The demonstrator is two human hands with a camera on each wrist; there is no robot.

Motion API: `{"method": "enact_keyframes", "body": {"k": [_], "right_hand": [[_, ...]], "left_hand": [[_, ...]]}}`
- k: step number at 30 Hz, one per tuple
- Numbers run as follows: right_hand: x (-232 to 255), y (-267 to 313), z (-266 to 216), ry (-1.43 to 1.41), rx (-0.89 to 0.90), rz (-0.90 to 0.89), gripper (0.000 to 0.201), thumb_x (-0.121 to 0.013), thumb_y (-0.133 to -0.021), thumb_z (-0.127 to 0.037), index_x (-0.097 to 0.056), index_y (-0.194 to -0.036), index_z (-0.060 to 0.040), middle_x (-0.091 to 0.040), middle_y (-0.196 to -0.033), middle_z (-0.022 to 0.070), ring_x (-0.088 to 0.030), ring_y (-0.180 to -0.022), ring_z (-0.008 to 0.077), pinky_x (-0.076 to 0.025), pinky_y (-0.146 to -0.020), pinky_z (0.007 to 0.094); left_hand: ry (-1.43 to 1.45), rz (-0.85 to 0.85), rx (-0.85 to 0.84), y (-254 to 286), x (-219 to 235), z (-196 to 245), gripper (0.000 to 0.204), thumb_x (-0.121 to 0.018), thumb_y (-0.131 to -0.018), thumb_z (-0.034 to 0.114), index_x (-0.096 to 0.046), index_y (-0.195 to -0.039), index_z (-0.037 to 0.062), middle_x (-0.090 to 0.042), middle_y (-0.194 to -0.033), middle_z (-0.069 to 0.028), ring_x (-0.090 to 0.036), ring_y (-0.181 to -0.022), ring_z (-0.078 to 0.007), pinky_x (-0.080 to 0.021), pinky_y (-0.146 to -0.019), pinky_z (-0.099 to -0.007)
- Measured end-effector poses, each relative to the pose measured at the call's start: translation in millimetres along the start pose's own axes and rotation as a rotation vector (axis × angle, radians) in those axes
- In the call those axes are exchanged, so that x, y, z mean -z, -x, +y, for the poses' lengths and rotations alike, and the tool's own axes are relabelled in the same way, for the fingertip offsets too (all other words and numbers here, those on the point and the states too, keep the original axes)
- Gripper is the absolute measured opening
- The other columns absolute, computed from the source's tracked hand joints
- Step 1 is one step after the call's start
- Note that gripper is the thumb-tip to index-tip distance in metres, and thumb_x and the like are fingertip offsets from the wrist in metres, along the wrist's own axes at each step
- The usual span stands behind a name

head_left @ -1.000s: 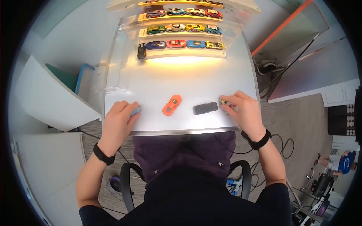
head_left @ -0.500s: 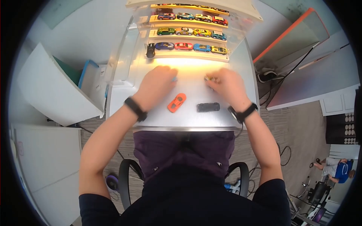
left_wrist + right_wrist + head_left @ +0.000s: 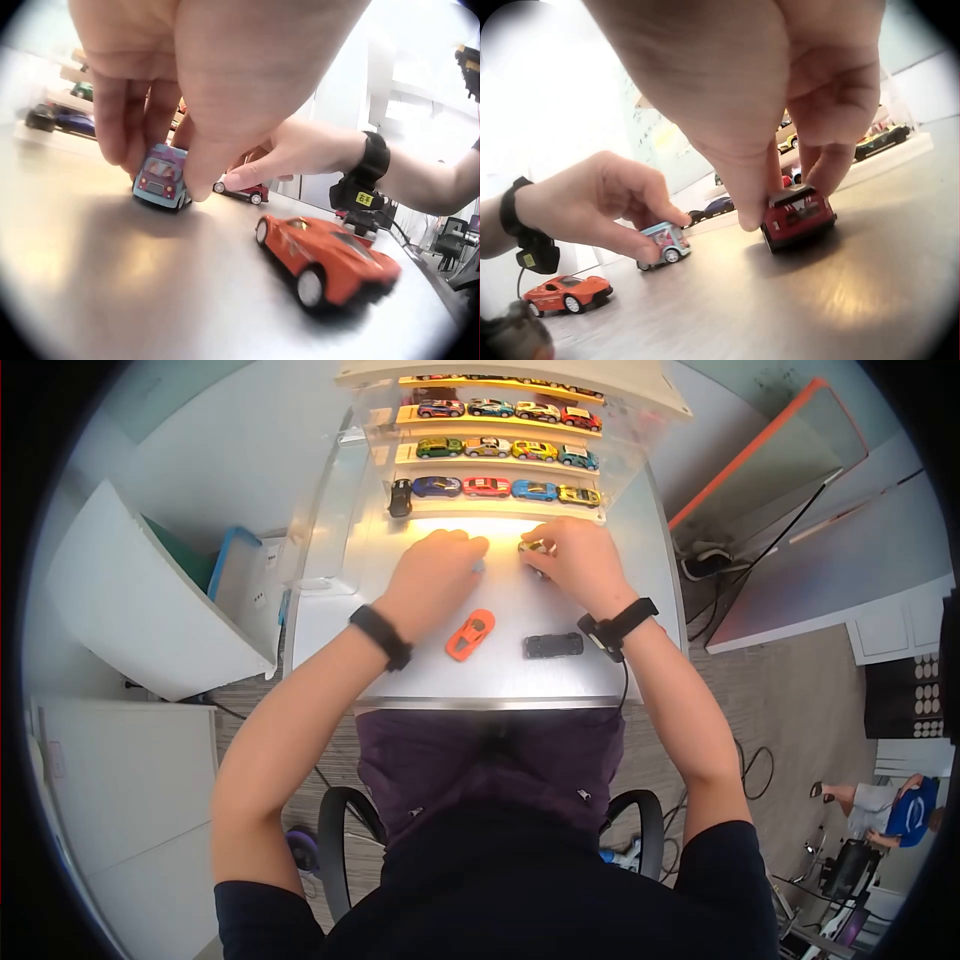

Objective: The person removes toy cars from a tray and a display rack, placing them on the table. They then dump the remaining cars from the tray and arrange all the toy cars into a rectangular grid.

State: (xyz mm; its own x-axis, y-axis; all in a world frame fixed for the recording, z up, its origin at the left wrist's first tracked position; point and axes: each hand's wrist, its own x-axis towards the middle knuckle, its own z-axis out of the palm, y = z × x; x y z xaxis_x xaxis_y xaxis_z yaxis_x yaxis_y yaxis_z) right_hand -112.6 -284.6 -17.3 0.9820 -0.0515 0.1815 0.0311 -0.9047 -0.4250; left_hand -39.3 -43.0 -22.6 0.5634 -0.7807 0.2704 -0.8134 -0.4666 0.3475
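Observation:
My left hand [image 3: 432, 578] pinches a small light-blue toy van [image 3: 162, 178] between thumb and fingers, low over the table; the van shows a purple patterned roof. To its right, my right hand [image 3: 583, 563] holds a toy car [image 3: 799, 217] by its sides, its end red with a dark window and black base. Both hands are at the lit part of the table, in front of the display rack. Nearer the front lies an orange sports car [image 3: 470, 635] on its wheels. Beside it, below my right hand, rests a dark, flat rectangular toy [image 3: 553, 646].
A tiered display rack [image 3: 500, 512] with rows of toy cars stands at the table's back. A black toy car [image 3: 400, 498] sits crosswise at the bottom row's left end. Clear panels [image 3: 335, 530] flank the rack. Far right, another person [image 3: 900, 810] is in the room.
Both hands have moved forward from the table's front corners and inward toward each other, carrying the van and the car. The orange car and dark toy stay on the table.

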Motion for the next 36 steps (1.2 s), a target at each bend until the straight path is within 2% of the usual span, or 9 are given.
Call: {"method": "enact_keyframes", "body": {"k": [4, 10, 14, 16, 20, 22, 29, 32, 36], "right_hand": [[14, 46, 3, 0.045, 0.014, 0.047, 0.026, -0.085, -0.087, -0.026, -0.087, -0.111, -0.0164, -0.072, -0.087, 0.0089, -0.074, -0.080, 0.0300, -0.060, -0.076, 0.0430], [39, 119, 2, 0.013, -0.085, 0.043, 0.025, -0.086, -0.089, -0.021, -0.087, -0.114, -0.0172, -0.070, -0.086, 0.0073, -0.073, -0.077, 0.0273, -0.056, -0.070, 0.0398], [29, 73, 6, 0.016, -0.013, 0.008, 0.026, -0.086, -0.090, -0.025, -0.087, -0.114, -0.0173, -0.071, -0.086, 0.0088, -0.073, -0.078, 0.0287, -0.058, -0.073, 0.0408], [9, 33, 6, 0.025, 0.051, 0.068, 0.024, -0.085, -0.089, -0.028, -0.087, -0.109, -0.0157, -0.073, -0.088, 0.0097, -0.074, -0.082, 0.0302, -0.059, -0.077, 0.0427], [-6, 8, -5, 0.113, 0.060, 0.087, 0.025, -0.084, -0.089, -0.032, -0.088, -0.107, -0.0155, -0.076, -0.093, 0.0120, -0.075, -0.086, 0.0323, -0.060, -0.082, 0.0453], [4, 31, -4, 0.101, 0.036, 0.072, 0.024, -0.084, -0.088, -0.030, -0.088, -0.107, -0.0161, -0.075, -0.092, 0.0102, -0.075, -0.085, 0.0309, -0.060, -0.080, 0.0442], [35, 128, -5, 0.079, -0.002, 0.073, 0.021, -0.085, -0.087, -0.022, -0.087, -0.107, -0.0175, -0.068, -0.084, 0.0056, -0.073, -0.078, 0.0278, -0.059, -0.070, 0.0412], [29, 104, -2, 0.048, 0.023, 0.066, 0.019, -0.084, -0.089, -0.022, -0.087, -0.107, -0.0161, -0.070, -0.085, 0.0059, -0.073, -0.078, 0.0278, -0.058, -0.070, 0.0411], [0, 35, -1, 0.058, 0.117, 0.116, 0.019, -0.082, -0.092, -0.026, -0.087, -0.107, -0.0162, -0.072, -0.089, 0.0080, -0.074, -0.083, 0.0293, -0.058, -0.075, 0.0427]], "left_hand": [[-0.046, 0.011, -0.014, 24, 6, -5, 0.023, -0.079, -0.092, 0.016, -0.069, -0.109, 0.0033, -0.068, -0.096, -0.0152, -0.069, -0.099, -0.0381, -0.057, -0.085, -0.0498], [-0.022, -0.039, 0.169, 134, 61, 3, 0.036, -0.086, -0.085, 0.007, -0.075, -0.120, 0.0039, -0.070, -0.098, -0.0139, -0.067, -0.095, -0.0367, -0.057, -0.081, -0.0463], [0.004, -0.036, 0.121, 118, 57, 1, 0.032, -0.085, -0.087, 0.009, -0.074, -0.116, 0.0033, -0.070, -0.097, -0.0143, -0.068, -0.095, -0.0364, -0.057, -0.081, -0.0463], [-0.001, 0.013, 0.027, 77, 33, -7, 0.029, -0.084, -0.088, 0.011, -0.073, -0.113, 0.0031, -0.070, -0.096, -0.0147, -0.068, -0.095, -0.0367, -0.057, -0.082, -0.0466], [-0.005, -0.015, 0.028, 14, 13, 4, 0.023, -0.082, -0.090, 0.014, -0.070, -0.108, 0.0037, -0.070, -0.098, -0.0156, -0.068, -0.100, -0.0385, -0.057, -0.085, -0.0477], [-0.016, -0.037, 0.043, 19, 15, 5, 0.024, -0.082, -0.090, 0.014, -0.070, -0.108, 0.0041, -0.070, -0.098, -0.0156, -0.068, -0.100, -0.0383, -0.057, -0.085, -0.0479], [-0.041, -0.030, 0.164, 128, 55, 7, 0.034, -0.085, -0.086, 0.008, -0.074, -0.118, 0.0025, -0.068, -0.095, -0.0133, -0.067, -0.092, -0.0354, -0.055, -0.081, -0.0456], [-0.002, -0.033, 0.156, 128, 58, 5, 0.034, -0.085, -0.086, 0.008, -0.075, -0.118, 0.0018, -0.069, -0.095, -0.0135, -0.067, -0.093, -0.0359, -0.055, -0.081, -0.0453], [-0.025, 0.043, 0.018, 56, 21, -4, 0.028, -0.083, -0.089, 0.012, -0.073, -0.114, 0.0020, -0.072, -0.100, -0.0155, -0.070, -0.097, -0.0372, -0.057, -0.084, -0.0469]]}}
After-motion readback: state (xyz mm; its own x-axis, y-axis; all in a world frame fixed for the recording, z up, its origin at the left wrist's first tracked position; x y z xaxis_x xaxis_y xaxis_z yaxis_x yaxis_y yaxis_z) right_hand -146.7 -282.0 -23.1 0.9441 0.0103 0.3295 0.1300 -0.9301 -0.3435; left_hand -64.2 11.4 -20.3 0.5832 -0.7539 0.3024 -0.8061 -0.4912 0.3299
